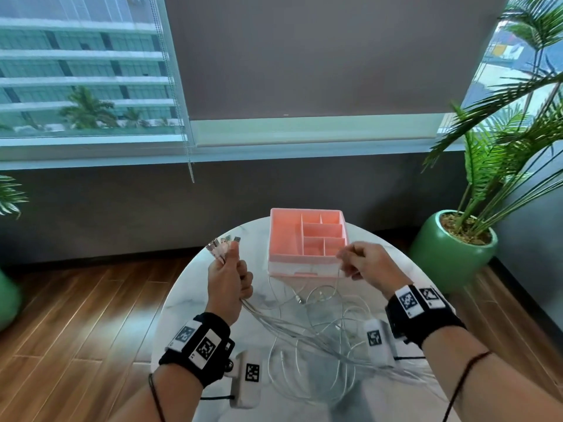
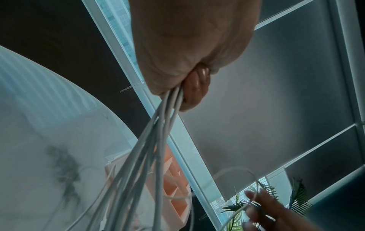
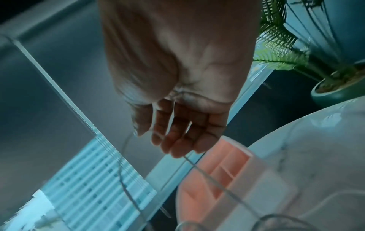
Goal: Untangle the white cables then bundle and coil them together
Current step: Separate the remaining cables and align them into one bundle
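Round white marble-look table point(image 1: 195, 287) stood by a window wall, potted palm in green ceramic pot point(image 1: 454, 254) off its right side. Pink plastic compartment organiser point(image 1: 307, 242) sat at the far edge. Left hand point(image 1: 228, 281) was fisted tight around the white cables point(image 1: 304, 327) just below their USB plug ends point(image 1: 222, 242), plugs fanned above the thumb, probably to keep the ends aligned as the bundle's anchor. Strands ran out the bottom of the fist, down and right into loose, crossed loops over the table's middle and near edge. Right hand point(image 1: 365, 263) pinched one thin strand between thumb and fingertips, other fingers relaxed, raised near the organiser's front right corner; likely drawing that strand clear of the tangle. Not yet coiled.
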Available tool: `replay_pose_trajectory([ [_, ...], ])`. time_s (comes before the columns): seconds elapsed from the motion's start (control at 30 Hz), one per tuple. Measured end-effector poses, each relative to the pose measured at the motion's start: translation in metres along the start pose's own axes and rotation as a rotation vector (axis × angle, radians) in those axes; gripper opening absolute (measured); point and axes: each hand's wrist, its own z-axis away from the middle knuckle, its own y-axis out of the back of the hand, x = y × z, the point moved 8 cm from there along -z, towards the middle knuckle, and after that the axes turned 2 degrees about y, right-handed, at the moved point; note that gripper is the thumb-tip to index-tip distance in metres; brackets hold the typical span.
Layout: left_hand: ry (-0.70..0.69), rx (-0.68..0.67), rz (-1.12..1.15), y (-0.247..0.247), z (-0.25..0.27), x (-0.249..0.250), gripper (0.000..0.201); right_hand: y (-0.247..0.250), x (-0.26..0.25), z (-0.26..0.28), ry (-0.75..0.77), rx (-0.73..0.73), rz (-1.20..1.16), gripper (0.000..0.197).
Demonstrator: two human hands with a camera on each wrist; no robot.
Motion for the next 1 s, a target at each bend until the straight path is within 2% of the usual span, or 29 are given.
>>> replay_pose_trajectory([
  [0.1, 0.013, -0.027, -0.038, -0.006, -0.002, -0.005, 0.019, -0.010, -0.038, -0.002, 0.073, -0.019, -0.200, 0.018],
  [0.2, 0.030, -0.056, -0.044, -0.012, 0.000, -0.007, 0.020, -0.040, -0.045, 0.000, 0.110, -0.134, -0.073, 0.016],
  [0.27, 0.037, -0.070, -0.028, -0.015, 0.001, -0.006, 0.023, -0.061, -0.038, 0.005, 0.130, -0.215, 0.028, 0.005],
  [0.37, 0.048, -0.077, 0.020, -0.020, 0.002, -0.002, 0.029, -0.096, -0.027, 0.015, 0.134, -0.354, 0.059, 0.031],
  [0.43, 0.056, -0.085, 0.065, -0.023, 0.004, 0.001, 0.028, -0.126, -0.019, 0.025, 0.118, -0.493, 0.053, 0.041],
  [0.53, 0.057, -0.093, 0.096, -0.025, 0.003, 0.004, 0.028, -0.155, -0.005, 0.029, 0.116, -0.583, 0.095, 0.021],
  [0.67, 0.061, -0.077, 0.100, -0.015, -0.001, 0.011, 0.032, -0.142, 0.011, 0.020, 0.121, -0.521, 0.185, 0.011],
  [0.73, 0.058, -0.063, 0.102, -0.008, -0.003, 0.015, 0.034, -0.125, 0.031, 0.014, 0.100, -0.476, 0.327, 0.014],
  [0.8, 0.052, -0.051, 0.100, -0.002, -0.005, 0.019, 0.038, -0.102, 0.060, 0.010, 0.008, -0.397, 0.486, 0.020],
  [0.87, 0.039, -0.036, 0.094, 0.004, -0.008, 0.023, 0.040, -0.069, 0.092, 0.010, -0.111, -0.284, 0.550, 0.022],
  [1.0, 0.017, 0.004, 0.067, 0.016, -0.013, 0.027, 0.040, -0.008, 0.134, 0.020, -0.299, -0.053, 0.498, 0.022],
])
